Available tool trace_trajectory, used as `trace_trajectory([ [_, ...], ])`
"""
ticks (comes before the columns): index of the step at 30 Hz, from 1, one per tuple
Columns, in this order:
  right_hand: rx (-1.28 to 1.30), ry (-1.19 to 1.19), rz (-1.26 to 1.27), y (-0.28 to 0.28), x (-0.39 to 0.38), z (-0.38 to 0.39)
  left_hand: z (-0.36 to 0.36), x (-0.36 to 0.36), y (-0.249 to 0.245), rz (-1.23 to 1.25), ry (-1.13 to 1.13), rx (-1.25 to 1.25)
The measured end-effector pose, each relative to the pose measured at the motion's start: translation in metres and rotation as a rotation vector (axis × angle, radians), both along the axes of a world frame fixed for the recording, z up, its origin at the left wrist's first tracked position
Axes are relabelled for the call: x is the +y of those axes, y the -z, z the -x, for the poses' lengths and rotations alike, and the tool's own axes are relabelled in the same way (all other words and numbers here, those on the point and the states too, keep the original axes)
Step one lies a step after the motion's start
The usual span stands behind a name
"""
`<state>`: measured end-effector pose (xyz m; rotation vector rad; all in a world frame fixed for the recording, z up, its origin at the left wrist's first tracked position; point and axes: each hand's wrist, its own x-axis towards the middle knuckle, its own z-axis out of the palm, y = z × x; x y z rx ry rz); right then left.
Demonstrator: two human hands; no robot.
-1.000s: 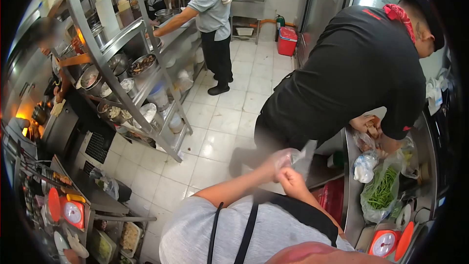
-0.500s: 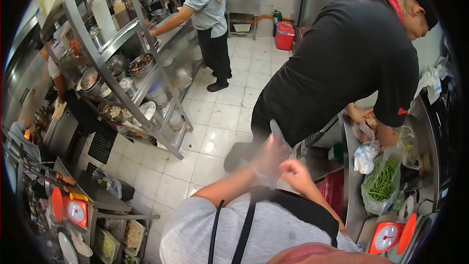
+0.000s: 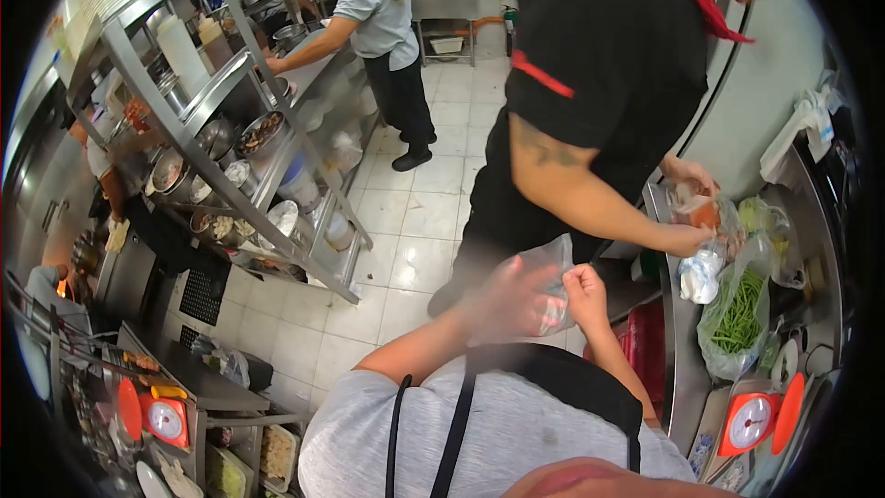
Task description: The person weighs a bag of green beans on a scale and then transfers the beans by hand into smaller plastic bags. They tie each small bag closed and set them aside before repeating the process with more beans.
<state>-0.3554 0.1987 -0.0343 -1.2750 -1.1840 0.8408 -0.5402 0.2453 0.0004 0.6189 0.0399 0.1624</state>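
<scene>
A clear plastic bag (image 3: 553, 263) hangs between my hands, in front of my chest. My left hand (image 3: 521, 300) is inside or behind the clear plastic, with its fingers spread; which of the two is hard to tell. Pinched closed, my right hand (image 3: 586, 295) grips the bag's edge. Beside me, a person in black (image 3: 618, 65) holds a small plastic bag with orange contents (image 3: 702, 214) over the steel counter (image 3: 680, 364). On that counter lie a bag of green beans (image 3: 740, 318) and a white bundle in plastic (image 3: 699, 277).
A red scale (image 3: 749, 424) stands on the right counter, another scale (image 3: 166, 420) at the lower left. A steel rack (image 3: 217, 161) with bowls stands left of the tiled floor (image 3: 406, 258). A person in grey (image 3: 380, 23) works farther back; a red crate (image 3: 643, 350) is beside me.
The person in black has straightened and turned, now holding the small bag. My right hand has moved up and right and grips the plastic edge; the plastic is stretched between my hands.
</scene>
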Motion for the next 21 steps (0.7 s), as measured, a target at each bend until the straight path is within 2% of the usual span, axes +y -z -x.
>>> trace_trajectory([
  [1, 0.003, 0.045, -0.01, 0.0, 0.0, -0.005, 0.005, 0.004, 0.003, -0.15, -0.032, 0.094],
  [4, 0.006, 0.175, -0.063, 0.001, -0.001, -0.028, 0.018, 0.012, 0.002, -0.314, -0.166, 0.211],
  [6, 0.027, 0.229, -0.097, 0.011, -0.004, -0.046, 0.026, 0.016, 0.0, -0.191, -0.305, 0.213],
  [7, -0.017, 0.245, -0.093, 0.006, -0.009, -0.048, 0.03, 0.022, 0.005, -0.421, -0.371, 0.341],
  [9, -0.097, 0.327, -0.066, -0.012, -0.024, -0.056, 0.031, 0.032, 0.021, -0.547, -0.388, 0.591],
  [11, -0.029, 0.38, -0.092, -0.016, -0.036, -0.064, 0.028, 0.036, 0.048, -0.53, -0.319, 0.727],
  [12, 0.047, 0.373, -0.065, -0.015, -0.044, -0.068, 0.02, 0.038, 0.061, -0.611, -0.286, 0.697],
  [13, 0.12, 0.355, -0.044, -0.014, -0.051, -0.075, 0.0, 0.024, 0.04, -0.645, -0.213, 0.739],
  [14, 0.125, 0.364, -0.054, -0.011, -0.057, -0.083, -0.019, 0.008, 0.028, -0.569, -0.249, 0.817],
  [16, 0.186, 0.365, -0.066, -0.003, -0.072, -0.099, -0.045, -0.005, 0.03, -0.648, -0.179, 0.681],
  [18, 0.298, 0.343, -0.092, 0.0, -0.087, -0.12, -0.076, -0.013, 0.044, -0.586, -0.151, 0.637],
  [20, 0.282, 0.356, -0.116, -0.007, -0.107, -0.142, -0.11, -0.016, 0.055, -0.518, -0.148, 0.574],
  [21, 0.274, 0.356, -0.128, -0.011, -0.119, -0.153, -0.131, -0.021, 0.058, -0.599, -0.172, 0.596],
])
